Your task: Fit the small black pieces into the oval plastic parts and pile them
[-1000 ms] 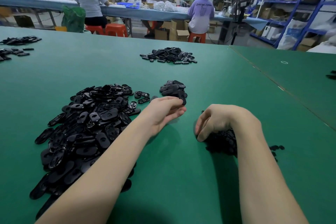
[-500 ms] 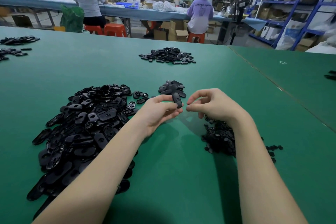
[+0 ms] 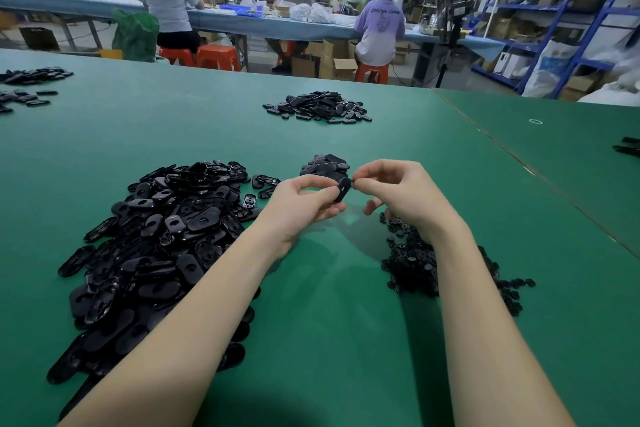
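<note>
Right hand [image 3: 398, 194] moved in, now touching oval part [image 3: 342, 188]; left hand [image 3: 304, 204] grip pinches it, right grip pinched narrow on small piece

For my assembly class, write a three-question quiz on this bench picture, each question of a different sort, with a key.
1. True or false: the left hand holds an oval part above the green table.
2. Multiple choice: the heap of small black pieces lies
A. under the right forearm
B. on the blue shelves
C. at the table's far left edge
3. Fill in: the right hand pinches at the oval part's ____ edge, as seen in the picture.

Key
1. True.
2. A. The large heap of oval parts lies beside the left forearm.
3. Right. What the fingertips pinch is too small to tell.
</note>
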A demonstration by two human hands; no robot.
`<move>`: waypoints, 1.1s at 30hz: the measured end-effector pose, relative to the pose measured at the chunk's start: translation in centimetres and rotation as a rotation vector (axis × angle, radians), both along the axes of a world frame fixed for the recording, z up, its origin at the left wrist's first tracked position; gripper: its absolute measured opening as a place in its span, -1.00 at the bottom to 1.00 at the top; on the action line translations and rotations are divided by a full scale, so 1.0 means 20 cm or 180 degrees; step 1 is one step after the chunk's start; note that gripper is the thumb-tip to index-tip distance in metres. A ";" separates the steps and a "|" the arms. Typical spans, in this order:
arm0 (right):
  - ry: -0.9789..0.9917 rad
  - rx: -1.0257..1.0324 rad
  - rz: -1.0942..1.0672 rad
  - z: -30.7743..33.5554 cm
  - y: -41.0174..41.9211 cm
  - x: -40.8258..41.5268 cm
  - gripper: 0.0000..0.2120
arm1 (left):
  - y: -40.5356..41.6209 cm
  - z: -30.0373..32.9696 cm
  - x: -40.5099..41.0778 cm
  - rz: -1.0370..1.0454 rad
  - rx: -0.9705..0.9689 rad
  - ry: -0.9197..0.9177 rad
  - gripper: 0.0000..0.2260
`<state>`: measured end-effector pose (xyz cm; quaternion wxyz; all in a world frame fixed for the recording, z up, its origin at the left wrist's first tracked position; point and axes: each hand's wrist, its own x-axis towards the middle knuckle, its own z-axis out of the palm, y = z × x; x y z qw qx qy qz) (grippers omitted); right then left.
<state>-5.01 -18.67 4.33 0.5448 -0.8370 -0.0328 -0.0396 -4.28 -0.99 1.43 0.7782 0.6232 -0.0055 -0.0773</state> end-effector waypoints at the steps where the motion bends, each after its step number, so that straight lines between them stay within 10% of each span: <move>1: -0.0002 -0.0027 0.0003 0.00 0.00 0.00 -0.93 | 0.00 0.00 0.00 0.0024 0.0035 -0.0025 -0.96; 33: 0.0139 -0.0318 -0.0255 -0.01 0.03 0.03 -0.95 | 0.03 0.02 0.00 -0.0089 0.0465 -0.0493 -0.85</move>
